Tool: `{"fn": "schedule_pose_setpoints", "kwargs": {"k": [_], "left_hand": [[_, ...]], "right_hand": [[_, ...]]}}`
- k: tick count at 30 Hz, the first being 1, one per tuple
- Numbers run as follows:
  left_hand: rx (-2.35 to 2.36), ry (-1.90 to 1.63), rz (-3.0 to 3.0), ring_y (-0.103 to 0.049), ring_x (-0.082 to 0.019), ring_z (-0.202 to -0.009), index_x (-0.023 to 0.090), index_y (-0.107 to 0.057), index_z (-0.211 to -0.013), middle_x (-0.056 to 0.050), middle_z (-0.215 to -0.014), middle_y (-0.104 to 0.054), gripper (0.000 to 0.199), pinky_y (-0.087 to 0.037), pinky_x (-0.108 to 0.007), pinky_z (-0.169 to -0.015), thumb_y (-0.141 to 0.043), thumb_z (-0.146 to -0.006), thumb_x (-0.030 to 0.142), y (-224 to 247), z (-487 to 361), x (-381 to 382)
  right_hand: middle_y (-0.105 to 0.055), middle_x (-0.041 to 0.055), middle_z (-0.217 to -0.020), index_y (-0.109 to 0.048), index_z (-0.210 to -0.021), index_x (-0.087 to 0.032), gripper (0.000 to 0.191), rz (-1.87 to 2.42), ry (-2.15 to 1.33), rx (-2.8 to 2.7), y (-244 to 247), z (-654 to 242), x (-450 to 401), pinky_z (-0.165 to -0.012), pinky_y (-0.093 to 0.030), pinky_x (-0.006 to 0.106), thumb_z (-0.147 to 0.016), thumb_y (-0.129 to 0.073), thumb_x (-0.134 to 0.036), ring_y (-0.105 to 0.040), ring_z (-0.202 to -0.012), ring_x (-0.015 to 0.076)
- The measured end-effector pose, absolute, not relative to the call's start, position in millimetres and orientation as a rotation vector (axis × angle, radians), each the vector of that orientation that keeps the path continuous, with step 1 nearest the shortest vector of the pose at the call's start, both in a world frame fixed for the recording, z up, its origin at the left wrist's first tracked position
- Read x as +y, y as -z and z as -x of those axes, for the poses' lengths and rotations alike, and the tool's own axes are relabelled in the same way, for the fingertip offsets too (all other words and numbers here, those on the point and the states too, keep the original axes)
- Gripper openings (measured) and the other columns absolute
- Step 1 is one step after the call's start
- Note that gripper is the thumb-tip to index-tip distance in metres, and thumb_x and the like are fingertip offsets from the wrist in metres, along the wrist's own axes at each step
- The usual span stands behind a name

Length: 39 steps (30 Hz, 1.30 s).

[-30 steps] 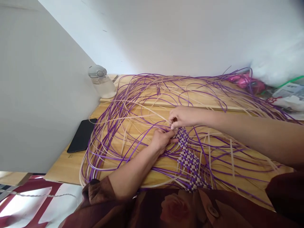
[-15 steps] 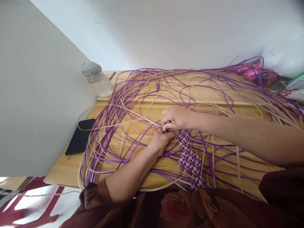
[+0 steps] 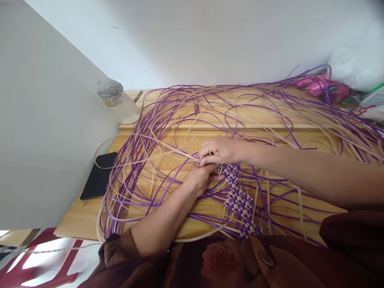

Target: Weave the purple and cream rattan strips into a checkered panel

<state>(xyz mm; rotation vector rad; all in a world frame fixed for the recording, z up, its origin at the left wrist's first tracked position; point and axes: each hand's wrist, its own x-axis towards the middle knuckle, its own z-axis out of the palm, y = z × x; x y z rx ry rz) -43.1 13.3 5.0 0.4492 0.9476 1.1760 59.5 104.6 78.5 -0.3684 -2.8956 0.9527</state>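
A woven band of purple and cream knots (image 3: 240, 200) runs from the front edge of the wooden table up to my hands. Long purple and cream strands (image 3: 141, 156) spread from it to both sides and loop round the back. My left hand (image 3: 201, 178) pinches the upper left end of the band, fingers pressed together at the weave. Just above it my right hand (image 3: 216, 151) is closed on strands that run off to the left. The two hands touch or nearly touch, and the fingertips partly hide the end of the weave.
A black phone (image 3: 99, 176) lies at the table's left edge. Behind it stands a clear bottle with a grey lid (image 3: 118, 102) by the wall. Pink bundles (image 3: 324, 86) and plastic bags (image 3: 357, 68) sit at the back right. A raised board (image 3: 255, 116) runs along the back.
The view has shifted slightly. My right hand has moved a little to the left relative to the weave, and more of the band's upper end shows between the hands.
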Motion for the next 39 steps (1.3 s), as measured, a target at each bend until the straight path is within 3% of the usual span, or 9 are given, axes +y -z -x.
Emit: {"fn": "schedule_pose_setpoints", "kwargs": {"k": [4,8,10,15,21,27,33,39], "left_hand": [[0.944,-1.156,-0.435,-0.054,-0.01,-0.062,0.014,-0.066,-0.08,0.0,-0.072,-0.059,0.026,-0.058,-0.026,-0.053,-0.08,-0.059,0.018,-6,44,14],[0.91,-1.158,-0.481,-0.058,-0.012,-0.069,0.012,-0.069,-0.083,-0.005,-0.085,-0.065,0.026,-0.058,-0.025,-0.056,-0.079,-0.062,0.024,-6,44,12],[0.906,-1.171,-0.495,-0.057,-0.012,-0.068,0.011,-0.068,-0.08,-0.004,-0.081,-0.064,0.026,-0.058,-0.026,-0.056,-0.08,-0.06,0.024,-5,44,11],[0.931,-1.198,-0.476,-0.052,-0.008,-0.058,0.01,-0.067,-0.072,-0.001,-0.067,-0.058,0.026,-0.058,-0.028,-0.058,-0.083,-0.057,0.023,-2,43,12],[0.94,-1.165,-0.447,-0.061,-0.013,-0.069,0.011,-0.07,-0.08,-0.005,-0.081,-0.067,0.019,-0.058,-0.026,-0.056,-0.077,-0.065,0.021,-7,43,11],[0.938,-1.164,-0.435,-0.062,-0.014,-0.068,0.009,-0.07,-0.074,-0.007,-0.079,-0.067,0.015,-0.058,-0.026,-0.057,-0.076,-0.066,0.02,-7,43,11],[0.976,-1.177,-0.421,-0.06,-0.013,-0.064,0.007,-0.07,-0.073,-0.007,-0.074,-0.065,0.011,-0.059,-0.026,-0.055,-0.072,-0.068,0.017,-6,41,12],[1.006,-1.19,-0.393,-0.058,-0.012,-0.059,0.007,-0.068,-0.068,-0.006,-0.068,-0.062,0.007,-0.058,-0.027,-0.054,-0.07,-0.067,0.014,-7,40,11]], "right_hand": [[-0.064,0.0014,-0.071,-0.071,-0.074,-0.015,0.026,0.537,-0.871,-2.787,-80,-62,103,-0.066,-0.035,0.023,-0.085,-0.058,-0.034,-0.055,-0.071,0.0116],[-0.068,0.0011,-0.075,-0.074,-0.09,-0.017,0.036,0.929,-0.98,-2.577,-82,-74,104,-0.06,-0.035,0.023,-0.087,-0.053,-0.045,-0.056,-0.065,0.0115],[-0.07,0.0008,-0.077,-0.075,-0.092,-0.018,0.035,1.015,-1.066,-2.62,-84,-80,102,-0.059,-0.035,0.023,-0.085,-0.055,-0.046,-0.058,-0.065,0.0117],[-0.073,0.0011,-0.082,-0.075,-0.091,-0.019,0.022,0.948,-0.947,-2.817,-93,-88,93,-0.062,-0.04,0.022,-0.079,-0.061,-0.029,-0.062,-0.07,0.0126],[-0.071,0.004,-0.108,-0.071,-0.108,-0.02,0.039,0.876,-0.621,-2.923,-100,-107,90,-0.085,-0.043,0.029,-0.079,-0.048,-0.008,-0.062,-0.101,0.0191],[-0.071,0.0045,-0.089,-0.073,-0.09,-0.019,0.021,1.018,-0.485,-2.88,-90,-114,87,-0.075,-0.042,0.029,-0.08,-0.054,-0.017,-0.062,-0.083,0.0186],[-0.065,0.0051,-0.078,-0.07,-0.077,-0.017,0.016,0.987,-0.276,-2.759,-79,-116,66,-0.073,-0.038,0.03,-0.082,-0.055,-0.015,-0.056,-0.077,0.0177],[-0.062,0.0074,-0.08,-0.068,-0.083,-0.016,0.02,0.75,-0.044,-2.65,-66,-121,47,-0.08,-0.039,0.032,-0.088,-0.049,-0.015,-0.053,-0.082,0.0194]]}}
